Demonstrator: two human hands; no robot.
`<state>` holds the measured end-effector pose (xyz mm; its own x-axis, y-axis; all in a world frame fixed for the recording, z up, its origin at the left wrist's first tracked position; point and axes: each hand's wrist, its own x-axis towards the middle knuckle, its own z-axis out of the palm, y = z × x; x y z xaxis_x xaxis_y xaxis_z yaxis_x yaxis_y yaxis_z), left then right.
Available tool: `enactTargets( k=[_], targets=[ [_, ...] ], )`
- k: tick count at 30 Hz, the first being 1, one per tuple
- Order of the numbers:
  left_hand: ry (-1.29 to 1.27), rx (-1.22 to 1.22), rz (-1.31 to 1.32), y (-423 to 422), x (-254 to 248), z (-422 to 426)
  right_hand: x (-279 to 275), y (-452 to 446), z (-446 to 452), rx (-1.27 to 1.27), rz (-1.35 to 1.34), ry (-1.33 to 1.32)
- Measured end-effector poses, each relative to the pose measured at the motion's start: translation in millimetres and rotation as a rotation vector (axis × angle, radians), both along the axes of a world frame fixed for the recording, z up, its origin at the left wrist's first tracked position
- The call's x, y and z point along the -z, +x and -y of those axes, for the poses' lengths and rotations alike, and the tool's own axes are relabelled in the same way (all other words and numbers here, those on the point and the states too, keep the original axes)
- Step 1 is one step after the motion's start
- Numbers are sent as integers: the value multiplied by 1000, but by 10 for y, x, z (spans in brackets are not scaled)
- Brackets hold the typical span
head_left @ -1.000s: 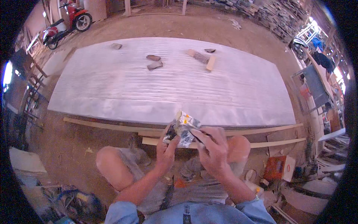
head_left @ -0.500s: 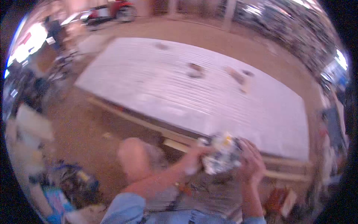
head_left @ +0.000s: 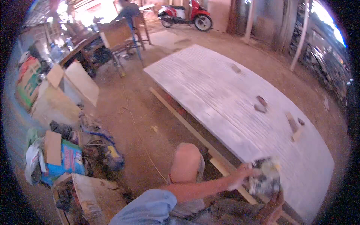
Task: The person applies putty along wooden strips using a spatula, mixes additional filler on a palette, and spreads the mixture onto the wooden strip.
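Observation:
A crumpled, shiny silver-grey bag (head_left: 265, 179) with a patch of yellow is between my two hands, blurred by motion. My left hand (head_left: 243, 177) closes on its left side, fingers bent against it. Against its lower right side is my right hand (head_left: 275, 206), also closed on it, with part of the fingers hidden. What the bag contains cannot be made out. Just beyond it lies a long white ribbed panel (head_left: 213, 82), low above the floor. My bare knee (head_left: 187, 161) is left of the bag.
Wood pieces (head_left: 291, 122) and brown bits (head_left: 260, 104) lie on the panel. A timber strip (head_left: 187, 129) runs along its near side, and a cord (head_left: 137, 129) crosses the dirt floor. Boards (head_left: 56, 103) and a blue sack (head_left: 71, 161) are at left. A red scooter (head_left: 187, 17) stands behind.
My view has swung left, so the panel, my hands and the bag appear farther right and lower. Both hands still hold the bag. The left-hand clutter and scooter show more fully.

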<state>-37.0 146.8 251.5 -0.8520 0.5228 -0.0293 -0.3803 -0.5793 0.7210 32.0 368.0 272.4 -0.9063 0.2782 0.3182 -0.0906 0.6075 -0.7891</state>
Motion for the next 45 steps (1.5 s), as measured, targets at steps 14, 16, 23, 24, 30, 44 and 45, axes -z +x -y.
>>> enactTargets(
  k=[14,16,23,24,30,44,45],
  targets=[
    [-16,-161,200,-159,-134,235,-346,-225,788,26,345,-885],
    [-211,-106,116,-225,-56,294,-311,-323,789,59,333,-852],
    [-259,-32,-33,-405,25,419,-260,-418,676,20,261,-782],
    [-253,3,-37,-420,21,434,-259,-434,678,21,248,-756],
    [-288,135,-100,-544,211,445,-277,-585,627,81,379,-533],
    [-259,41,35,-677,438,351,-245,-679,605,-231,155,522],
    [-307,22,-25,-666,489,362,-210,-654,618,-283,137,619]
  ],
)
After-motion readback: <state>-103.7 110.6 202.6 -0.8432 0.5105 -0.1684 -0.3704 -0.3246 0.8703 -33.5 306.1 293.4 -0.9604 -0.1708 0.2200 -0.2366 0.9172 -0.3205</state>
